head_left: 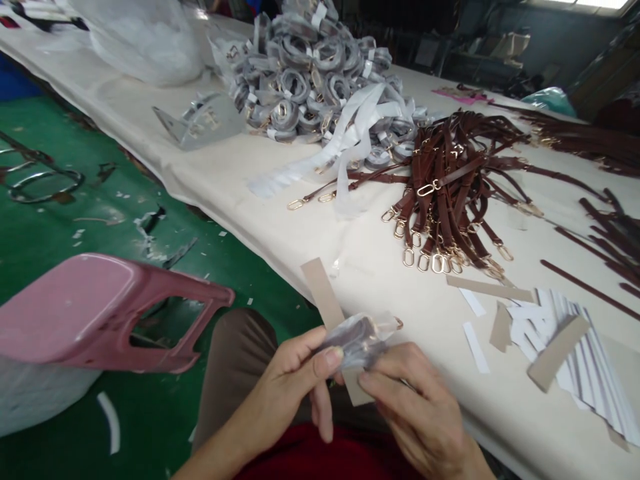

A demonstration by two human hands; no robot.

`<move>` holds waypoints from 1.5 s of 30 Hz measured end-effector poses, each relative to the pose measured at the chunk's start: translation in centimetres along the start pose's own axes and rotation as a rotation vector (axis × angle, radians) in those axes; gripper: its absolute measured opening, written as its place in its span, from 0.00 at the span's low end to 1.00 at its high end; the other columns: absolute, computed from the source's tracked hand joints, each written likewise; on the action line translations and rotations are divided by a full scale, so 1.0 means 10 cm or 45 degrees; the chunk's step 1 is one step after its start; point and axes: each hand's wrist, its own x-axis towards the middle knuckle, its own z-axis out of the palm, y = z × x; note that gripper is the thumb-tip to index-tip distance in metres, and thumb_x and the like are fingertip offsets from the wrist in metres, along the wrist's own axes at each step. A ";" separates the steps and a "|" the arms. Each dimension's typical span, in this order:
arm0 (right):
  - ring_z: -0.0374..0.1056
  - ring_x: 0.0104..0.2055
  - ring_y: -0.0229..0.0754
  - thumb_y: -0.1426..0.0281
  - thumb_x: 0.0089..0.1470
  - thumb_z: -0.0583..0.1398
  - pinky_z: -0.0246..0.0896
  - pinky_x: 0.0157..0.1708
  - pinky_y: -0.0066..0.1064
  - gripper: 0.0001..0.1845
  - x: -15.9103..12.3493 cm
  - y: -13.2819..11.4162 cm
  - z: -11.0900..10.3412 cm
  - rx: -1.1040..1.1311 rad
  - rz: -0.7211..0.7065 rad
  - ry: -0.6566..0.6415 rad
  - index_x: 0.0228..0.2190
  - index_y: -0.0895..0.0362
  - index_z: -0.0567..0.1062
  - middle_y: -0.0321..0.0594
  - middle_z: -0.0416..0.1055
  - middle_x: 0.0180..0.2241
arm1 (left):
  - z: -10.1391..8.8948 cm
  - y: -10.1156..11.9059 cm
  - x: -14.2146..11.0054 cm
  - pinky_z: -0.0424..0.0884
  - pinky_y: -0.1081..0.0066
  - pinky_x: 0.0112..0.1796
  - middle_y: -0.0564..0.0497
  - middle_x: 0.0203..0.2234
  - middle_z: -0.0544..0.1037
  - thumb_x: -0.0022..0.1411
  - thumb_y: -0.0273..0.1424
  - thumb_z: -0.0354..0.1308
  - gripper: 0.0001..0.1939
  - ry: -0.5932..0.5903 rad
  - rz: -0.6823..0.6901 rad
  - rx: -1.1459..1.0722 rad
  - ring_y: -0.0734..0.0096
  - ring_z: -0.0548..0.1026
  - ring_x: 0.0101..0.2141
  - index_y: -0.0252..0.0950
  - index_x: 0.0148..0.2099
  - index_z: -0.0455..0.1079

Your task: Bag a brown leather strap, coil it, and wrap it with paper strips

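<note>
Over the table's front edge, my left hand is closed on a strap wrapped in clear plastic, its thumb pressed on the wrap. A gold-coloured metal end pokes out at the wrap's right. A tan cardboard strip runs behind the wrapped strap, showing above and below it. My right hand pinches the strip's lower end between thumb and finger. Beyond my hands lies a pile of brown leather straps with gold-coloured clasps. To my right are white paper strips and a loose tan cardboard piece.
A heap of plastic-wrapped coiled straps stands farther back, with translucent white strips over its front. Left of it are a grey metal bracket and a big plastic bag. A pink stool is on the green floor at left.
</note>
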 end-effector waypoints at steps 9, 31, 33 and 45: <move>0.62 0.58 0.52 0.82 0.61 0.55 0.57 0.57 0.46 0.14 0.21 -0.02 -0.12 -0.365 -0.117 -0.141 0.43 0.59 0.77 0.49 0.74 0.49 | -0.03 0.09 -0.05 0.62 0.80 0.19 0.58 0.24 0.69 0.72 0.42 0.50 0.15 -0.069 0.095 0.543 0.78 0.73 0.17 0.37 0.42 0.71; 0.67 0.40 0.37 0.73 0.60 0.63 0.61 0.40 0.29 0.05 0.17 -0.01 0.24 0.514 0.782 -0.004 0.32 0.53 0.72 0.35 0.70 0.39 | -0.07 -0.09 0.00 0.69 0.78 0.22 0.56 0.22 0.68 0.70 0.42 0.49 0.19 0.101 0.226 0.477 0.73 0.76 0.21 0.36 0.32 0.66; 0.65 0.38 0.37 0.71 0.58 0.64 0.59 0.38 0.29 0.07 0.17 -0.01 0.27 0.612 0.926 0.025 0.31 0.54 0.70 0.34 0.69 0.37 | -0.09 -0.11 -0.02 0.69 0.79 0.23 0.55 0.23 0.69 0.71 0.41 0.49 0.18 0.105 0.245 0.457 0.73 0.77 0.21 0.36 0.31 0.66; 0.65 0.37 0.40 0.66 0.51 0.68 0.58 0.37 0.31 0.17 0.27 0.09 0.23 0.882 1.213 -0.098 0.41 0.55 0.72 0.34 0.67 0.35 | -0.09 -0.19 -0.01 0.67 0.78 0.23 0.58 0.23 0.69 0.67 0.39 0.55 0.13 0.137 0.127 0.352 0.71 0.78 0.21 0.36 0.33 0.68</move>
